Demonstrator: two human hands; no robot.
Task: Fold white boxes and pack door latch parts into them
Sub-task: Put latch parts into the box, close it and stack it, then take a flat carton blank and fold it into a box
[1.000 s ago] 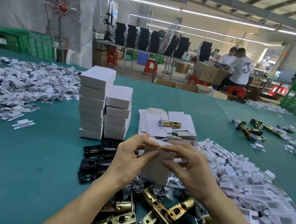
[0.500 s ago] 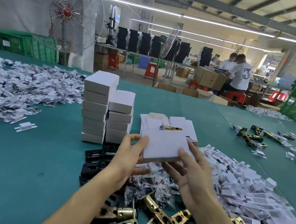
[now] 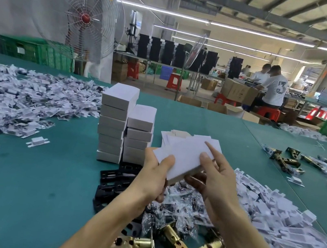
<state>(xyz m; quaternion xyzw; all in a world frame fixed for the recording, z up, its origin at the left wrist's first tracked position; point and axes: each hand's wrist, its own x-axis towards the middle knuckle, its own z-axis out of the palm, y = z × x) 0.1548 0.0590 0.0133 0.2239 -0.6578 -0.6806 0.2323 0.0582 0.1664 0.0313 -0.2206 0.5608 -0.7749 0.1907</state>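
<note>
Big workshop, green table (image 3: 19,187) up front w/ parts piled all over it. A white box (image 3: 182,159) was held in the air over the middle of the table, just right of the two stacks of finished boxes (image 3: 115,124) and in front of the flat blanks (image 3: 177,135). The left hand (image 3: 154,178) gripped its left end, thumb on top, fingers under. The right hand (image 3: 217,181) pinched the right end: thumb on top, index laid straight across the lid, other fingers below. Box looked closed and sat at a tilt. Prob. step: last check, then onto a stack. To do it well: press the flap fully in w/ the index, keep both ends clamped, level it, then square it on the shorter right stack w/o nudging the tall one. Brass latches (image 3: 177,246) lay nearest, untouched.
</note>
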